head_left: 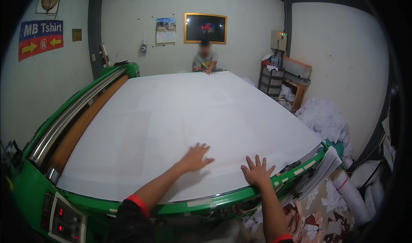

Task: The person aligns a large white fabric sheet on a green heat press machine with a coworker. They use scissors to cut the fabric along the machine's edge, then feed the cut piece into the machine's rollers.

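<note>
A large white sheet (197, 105) lies spread over the green machine's table (171, 208), with faint shading on it. My left hand (195, 159) is on or just over the sheet near the middle of its lower half, fingers spread and holding nothing. To its right, my right hand (257, 172) lies with fingers spread on the sheet's near edge, beside the green rail. Along the table's left side run steel rollers (68, 116) and a brown roller (86, 116). A control panel (67, 219) with red displays sits at the lower left.
A co-worker (205, 60) is at the far edge, hands by the sheet. Shelving with drawers (270, 82) stands at back right. A white fabric pile (322, 120), a plastic-covered roll (349, 195) and fabric scraps (313, 228) lie along the right. Signs hang on the walls.
</note>
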`<state>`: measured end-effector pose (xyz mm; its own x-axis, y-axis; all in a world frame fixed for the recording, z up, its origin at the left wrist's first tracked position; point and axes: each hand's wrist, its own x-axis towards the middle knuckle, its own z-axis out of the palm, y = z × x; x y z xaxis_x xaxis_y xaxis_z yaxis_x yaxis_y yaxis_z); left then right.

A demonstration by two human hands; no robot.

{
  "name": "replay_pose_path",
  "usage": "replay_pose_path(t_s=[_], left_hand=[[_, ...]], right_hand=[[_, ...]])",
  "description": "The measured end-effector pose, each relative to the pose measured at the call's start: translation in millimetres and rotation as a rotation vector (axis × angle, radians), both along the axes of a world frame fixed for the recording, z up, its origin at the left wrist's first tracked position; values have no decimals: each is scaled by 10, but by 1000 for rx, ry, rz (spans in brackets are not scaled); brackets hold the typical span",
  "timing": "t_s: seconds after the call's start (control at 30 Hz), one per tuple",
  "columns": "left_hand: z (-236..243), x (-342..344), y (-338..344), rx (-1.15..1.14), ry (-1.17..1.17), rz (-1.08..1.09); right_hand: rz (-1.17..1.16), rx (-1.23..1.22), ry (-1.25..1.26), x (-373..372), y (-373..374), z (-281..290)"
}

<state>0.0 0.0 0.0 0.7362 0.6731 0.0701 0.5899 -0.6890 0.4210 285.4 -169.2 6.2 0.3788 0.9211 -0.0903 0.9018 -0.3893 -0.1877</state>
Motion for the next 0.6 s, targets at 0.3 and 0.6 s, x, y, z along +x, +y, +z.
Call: replay_pose_path(t_s=[0.3, 0.6], left_hand=[[-128, 155, 84, 158, 255, 231], [-152, 218, 30, 166, 303, 126]], right_hand=[[-11, 10, -11, 7, 8, -12], [-13, 11, -31, -37, 9, -29]])
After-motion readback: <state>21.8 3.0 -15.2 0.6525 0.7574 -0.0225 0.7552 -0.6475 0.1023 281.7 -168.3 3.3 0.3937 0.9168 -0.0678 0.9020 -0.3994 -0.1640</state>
